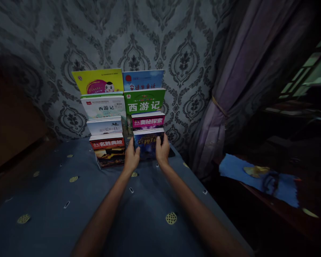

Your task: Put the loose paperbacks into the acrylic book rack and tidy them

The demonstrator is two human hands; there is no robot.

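My left hand [132, 159] and my right hand [163, 149] grip a dark blue book [148, 144] by its two sides, thumbs on the front cover. This book stands lowest at the front of the right column of a stepped stand. Behind it rise a magenta-banded book [147, 122], a green book [144, 101] and a light blue book [143, 79]. Beside my left hand, the left column holds a dark book with a red band [108, 151], a pale blue-grey book [105, 127], a white book [103, 107] and a tall yellow book [98, 82]. The stand is mostly hidden.
The books stand on a table with a dark blue patterned cloth [96, 214], against a wallpapered wall [133, 46]. A tied purple curtain [211, 125] hangs at the right. Past the table's right edge, a lower surface carries a blue cloth [232, 167] with small items on it.
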